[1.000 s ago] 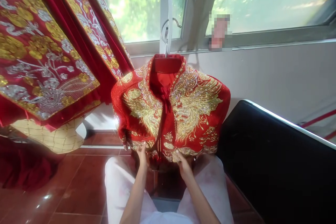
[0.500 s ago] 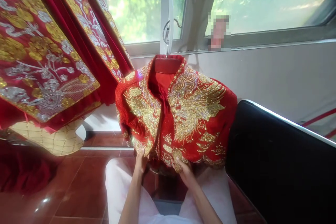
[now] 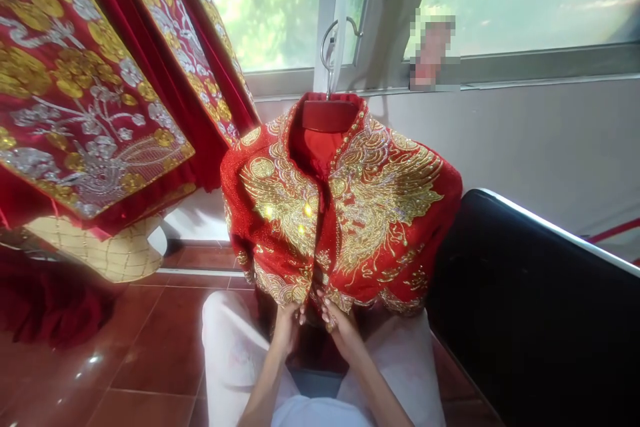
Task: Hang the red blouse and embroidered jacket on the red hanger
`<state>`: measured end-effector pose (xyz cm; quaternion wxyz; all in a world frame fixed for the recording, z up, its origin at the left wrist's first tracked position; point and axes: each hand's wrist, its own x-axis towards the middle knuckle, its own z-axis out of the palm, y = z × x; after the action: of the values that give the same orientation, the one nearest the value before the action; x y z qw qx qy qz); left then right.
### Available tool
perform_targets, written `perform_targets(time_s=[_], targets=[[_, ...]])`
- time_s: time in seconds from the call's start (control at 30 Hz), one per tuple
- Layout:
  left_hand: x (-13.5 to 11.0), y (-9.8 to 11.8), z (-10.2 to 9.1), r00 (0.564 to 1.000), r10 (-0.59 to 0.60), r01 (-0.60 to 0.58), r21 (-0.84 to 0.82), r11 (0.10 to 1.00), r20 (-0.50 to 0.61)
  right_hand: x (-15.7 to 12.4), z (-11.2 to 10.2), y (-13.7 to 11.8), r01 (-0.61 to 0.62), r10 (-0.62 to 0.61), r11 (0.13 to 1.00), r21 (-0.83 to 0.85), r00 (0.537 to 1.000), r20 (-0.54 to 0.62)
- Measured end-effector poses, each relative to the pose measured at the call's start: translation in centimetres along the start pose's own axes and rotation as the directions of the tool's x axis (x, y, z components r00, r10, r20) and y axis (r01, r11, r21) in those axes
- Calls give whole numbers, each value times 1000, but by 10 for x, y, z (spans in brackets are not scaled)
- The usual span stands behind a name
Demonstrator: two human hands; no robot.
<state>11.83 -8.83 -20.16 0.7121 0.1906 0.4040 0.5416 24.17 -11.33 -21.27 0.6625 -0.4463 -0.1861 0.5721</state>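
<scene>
A short red jacket (image 3: 390,207) with gold embroidery and beaded edges hangs in front of me. Its hanger (image 3: 330,115) sits inside the collar, with a metal hook above. My left hand (image 3: 289,317) pinches the bottom corner of the left front panel. At the lower corner of the other panel, my right hand (image 3: 339,320) grips the hem between thumb and fingers. The two front edges lie close together, with a narrow dark gap between them lower down.
Red garments with gold and silver embroidery (image 3: 90,113) hang at the left above a cream quilted form (image 3: 100,250). A large black panel (image 3: 540,307) with a pale edge stands close on the right. Behind the jacket are a wall and windows (image 3: 270,7). Tiles (image 3: 150,340) cover the floor.
My hands have come closer together, drawing the jacket's two front panels toward each other and narrowing the opening. The view has shifted slightly.
</scene>
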Motion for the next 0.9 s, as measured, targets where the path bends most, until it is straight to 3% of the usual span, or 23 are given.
perform_targets(time_s=[0.17,0.33,0.53,0.8,0.9], targets=[[-10,-1,12,997,73,-70,91,993,-32,-12,5,-10,-147,147,989,23,989,-12],[-17,-4,22,973,231,-220,236,947,-19,-20,14,-18,-77,78,996,42,997,-9],[-25,7,29,972,226,-233,361,903,62,-25,17,-30,-72,75,994,85,997,-30],[-34,31,34,986,152,-169,480,861,75,-25,18,-40,-127,129,986,111,992,-13],[-38,39,34,987,88,-145,519,842,133,-24,16,-39,-150,153,983,108,988,-22]])
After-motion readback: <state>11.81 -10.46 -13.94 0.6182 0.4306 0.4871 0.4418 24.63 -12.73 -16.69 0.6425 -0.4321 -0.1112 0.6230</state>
